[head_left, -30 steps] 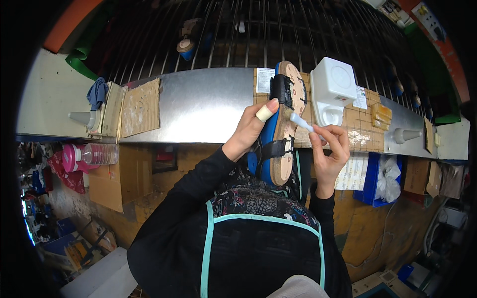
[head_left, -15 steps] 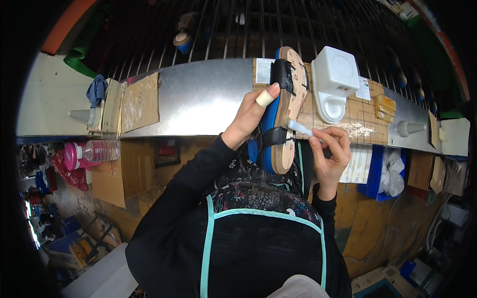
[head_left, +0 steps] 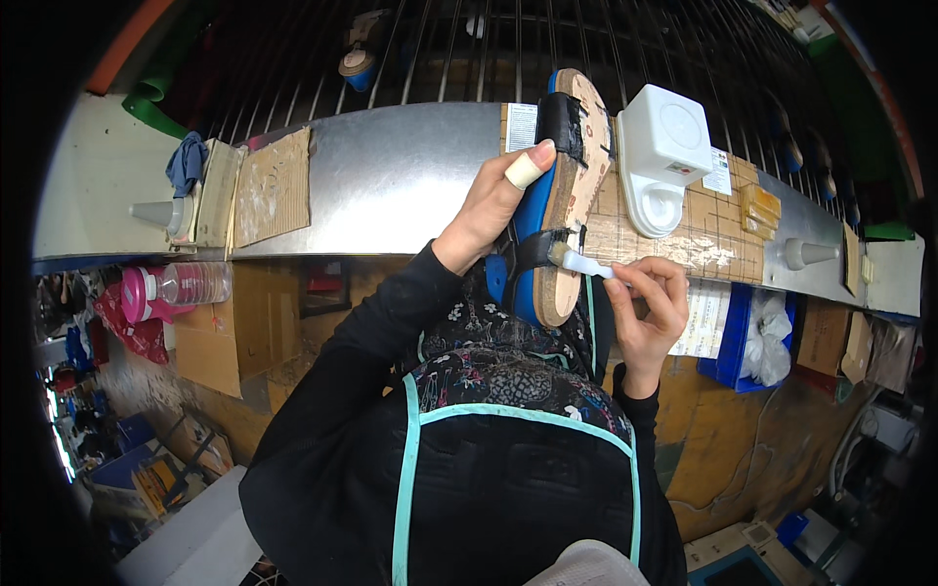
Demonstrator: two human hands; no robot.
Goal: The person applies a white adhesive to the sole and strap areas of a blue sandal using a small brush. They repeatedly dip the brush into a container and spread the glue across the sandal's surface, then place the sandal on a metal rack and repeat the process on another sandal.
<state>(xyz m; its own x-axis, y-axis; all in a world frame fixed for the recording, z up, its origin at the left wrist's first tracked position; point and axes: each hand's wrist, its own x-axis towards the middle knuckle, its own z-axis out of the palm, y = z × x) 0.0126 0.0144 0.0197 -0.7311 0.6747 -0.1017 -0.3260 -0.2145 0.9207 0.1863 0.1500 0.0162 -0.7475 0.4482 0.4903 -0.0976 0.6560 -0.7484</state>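
Note:
My left hand (head_left: 496,202) grips a sandal (head_left: 575,200) on a blue shoe last, its sole side turned up and to the right. Black straps wrap over the edges of its tan underside, and a cork-coloured rim runs around it. The left thumb, with a cream wrap on it, lies along the sandal's left side; the other fingers are hidden beneath. Between the fingers of my right hand (head_left: 650,308) is a small brush (head_left: 586,265) with a white handle. Its bristle tip touches the lower black strap where that folds onto the sole.
A white plastic dispenser (head_left: 667,142) with a round cup stands on a taped cardboard sheet (head_left: 718,220), beside a yellow block (head_left: 760,209). Metal rollers (head_left: 440,59) run beyond the steel bench (head_left: 391,186). Below sit a blue bin (head_left: 728,366) and a cardboard box (head_left: 220,327).
The brush tip has moved left and slightly down from the sole onto the lower strap's end. My left hand and the sandal have shifted slightly upward in view.

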